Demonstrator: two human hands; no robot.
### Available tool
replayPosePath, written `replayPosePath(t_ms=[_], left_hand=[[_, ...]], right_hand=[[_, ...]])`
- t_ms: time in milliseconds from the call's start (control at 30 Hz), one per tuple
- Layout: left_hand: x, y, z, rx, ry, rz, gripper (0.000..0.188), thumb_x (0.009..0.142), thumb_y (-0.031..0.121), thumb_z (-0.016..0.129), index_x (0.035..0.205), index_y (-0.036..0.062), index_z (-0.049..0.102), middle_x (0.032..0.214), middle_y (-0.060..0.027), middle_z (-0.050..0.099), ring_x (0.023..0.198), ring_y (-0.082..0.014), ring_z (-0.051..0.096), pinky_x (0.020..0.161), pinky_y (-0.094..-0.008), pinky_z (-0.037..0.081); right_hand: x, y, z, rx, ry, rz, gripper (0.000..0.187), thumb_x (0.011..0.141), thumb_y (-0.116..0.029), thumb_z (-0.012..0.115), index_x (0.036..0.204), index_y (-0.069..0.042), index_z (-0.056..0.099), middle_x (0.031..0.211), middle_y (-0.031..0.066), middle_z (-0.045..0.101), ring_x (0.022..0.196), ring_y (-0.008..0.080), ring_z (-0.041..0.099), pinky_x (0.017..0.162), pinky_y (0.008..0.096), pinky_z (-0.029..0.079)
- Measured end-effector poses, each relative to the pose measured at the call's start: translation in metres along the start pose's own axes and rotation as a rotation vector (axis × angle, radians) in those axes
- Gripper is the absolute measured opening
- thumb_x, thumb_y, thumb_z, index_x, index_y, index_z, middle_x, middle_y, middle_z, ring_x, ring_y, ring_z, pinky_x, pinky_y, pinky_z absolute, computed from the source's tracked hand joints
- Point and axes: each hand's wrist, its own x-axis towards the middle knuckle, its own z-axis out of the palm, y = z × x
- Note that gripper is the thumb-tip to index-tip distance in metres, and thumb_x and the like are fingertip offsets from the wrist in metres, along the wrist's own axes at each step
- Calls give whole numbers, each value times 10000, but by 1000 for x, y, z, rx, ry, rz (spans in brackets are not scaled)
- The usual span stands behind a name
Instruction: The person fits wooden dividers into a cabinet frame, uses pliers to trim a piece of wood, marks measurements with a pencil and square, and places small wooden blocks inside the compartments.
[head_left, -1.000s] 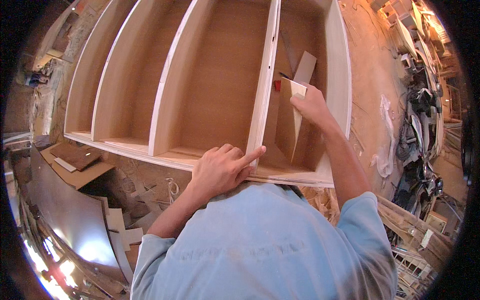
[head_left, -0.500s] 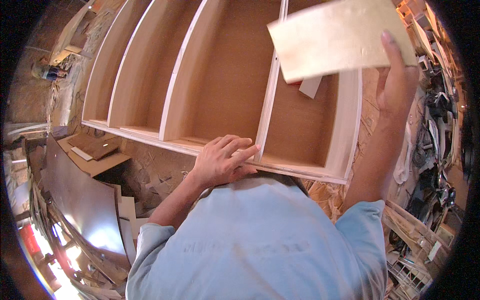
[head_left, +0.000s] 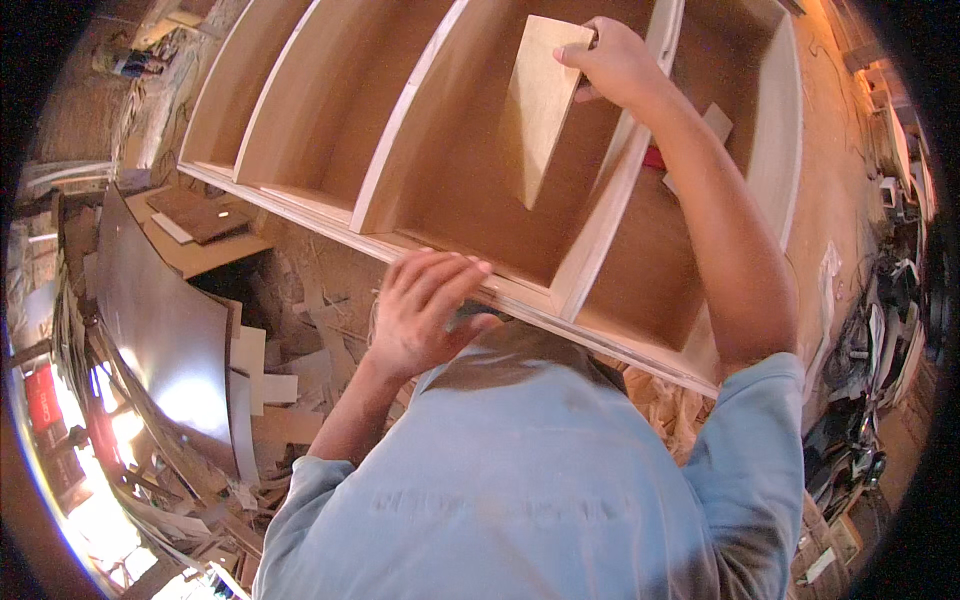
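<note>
A large wooden cabinet frame (head_left: 412, 85) with several compartments lies in front of me, with brown panels at their bottoms. My right hand (head_left: 615, 65) grips a pale, flat wooden board (head_left: 545, 100) by its right edge, thumb on the near face. The board is tilted on edge within the wide middle compartment, its lower corner pointing toward me. I cannot tell whether that corner touches the panel. Fingers stretched and thumb apart, my left hand (head_left: 425, 310) is at the cabinet's near rail and holds nothing. Whether its fingertips press on the rail is unclear.
In the right compartment lie a small pale wood piece (head_left: 716, 122) and a red item (head_left: 654, 158). A dark glossy sheet (head_left: 170, 330) leans at the left among scraps. Cables and clutter (head_left: 880, 340) line the right side. A person (head_left: 130, 63) is far off at upper left.
My right hand has brought the board left and turned it from the right compartment to the middle one. My left hand has shifted slightly along the rail, and the view has swung.
</note>
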Motion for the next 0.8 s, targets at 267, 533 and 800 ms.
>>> replayPosePath(t_ms=[267,533,800], left_hand=[[1,-55,-20,58,-23,-23,639,792,486,810,1299,143,625,1147,-33,680,1060,-227,637,959,-429,480],[44,-61,-44,-161,-589,-207,594,866,515,710,1249,65,648,1101,-145,697,1041,-329,661,913,-471,512],[110,-62,40,-183,-1385,-143,584,1030,487,465,1026,-28,742,1034,-275,717,1030,-439,683,897,-524,542]], right_hand=[[67,-5,24,-352,-174,196,394,840,-112,681,1154,113,604,1027,280,702,899,354,737,714,445,608],[-10,-22,-37,-575,457,-256,381,964,-303,692,1120,43,655,1017,132,715,962,222,699,825,333,561],[-148,102,-5,477,274,792,591,1004,-589,523,1277,-77,635,1218,119,683,1094,283,636,999,470,494]])
